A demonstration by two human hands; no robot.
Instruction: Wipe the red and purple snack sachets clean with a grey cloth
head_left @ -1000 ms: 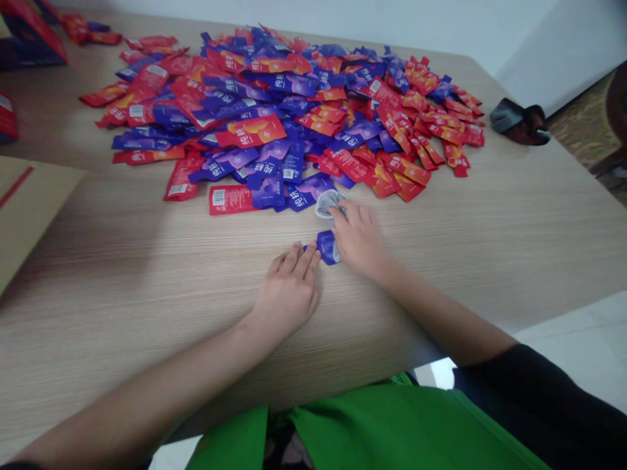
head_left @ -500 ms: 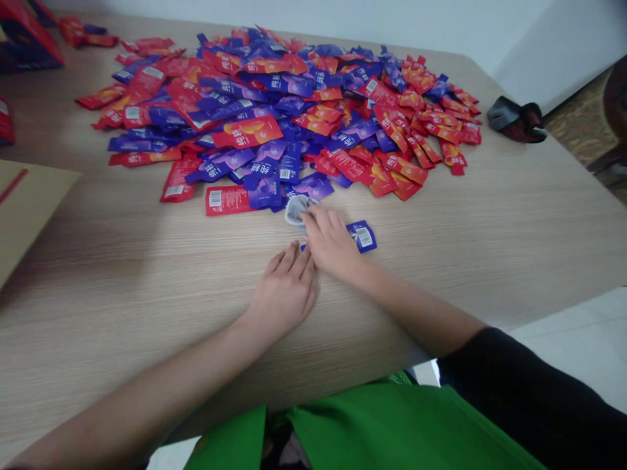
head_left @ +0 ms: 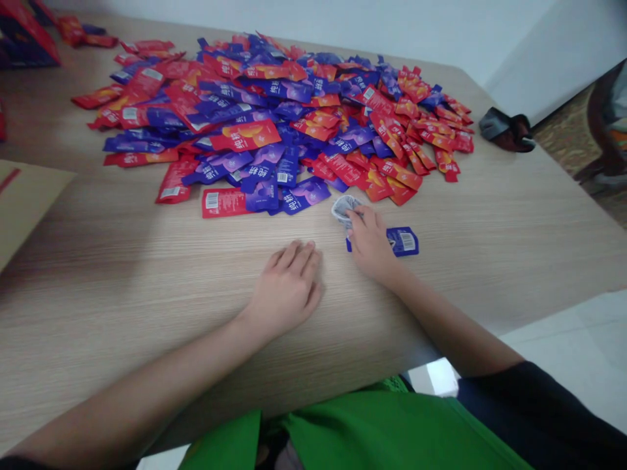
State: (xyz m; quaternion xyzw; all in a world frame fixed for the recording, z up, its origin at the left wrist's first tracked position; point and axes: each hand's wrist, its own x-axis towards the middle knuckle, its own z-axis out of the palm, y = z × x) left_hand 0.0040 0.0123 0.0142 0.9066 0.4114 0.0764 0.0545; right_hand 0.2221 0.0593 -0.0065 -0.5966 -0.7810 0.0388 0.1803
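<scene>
My right hand (head_left: 371,240) grips a bunched grey cloth (head_left: 345,209) with a pale edge. Beneath that hand lies a purple-blue sachet (head_left: 405,241), barcode side up, its middle covered by my fingers. My left hand (head_left: 289,282) rests flat on the table to the left, fingers stretched out, holding nothing and apart from the sachet. Beyond both hands spreads a large heap of red and purple sachets (head_left: 245,136).
The wooden table (head_left: 147,274) carries everything. At the left edge are a cardboard flap (head_left: 29,202) and a red and dark box (head_left: 27,39). A dark, shiny object (head_left: 507,125) sits at the right edge.
My right hand has moved right with the grey cloth, and the purple-blue sachet has shifted right too. My left hand stays about where it was, now apart from them.
</scene>
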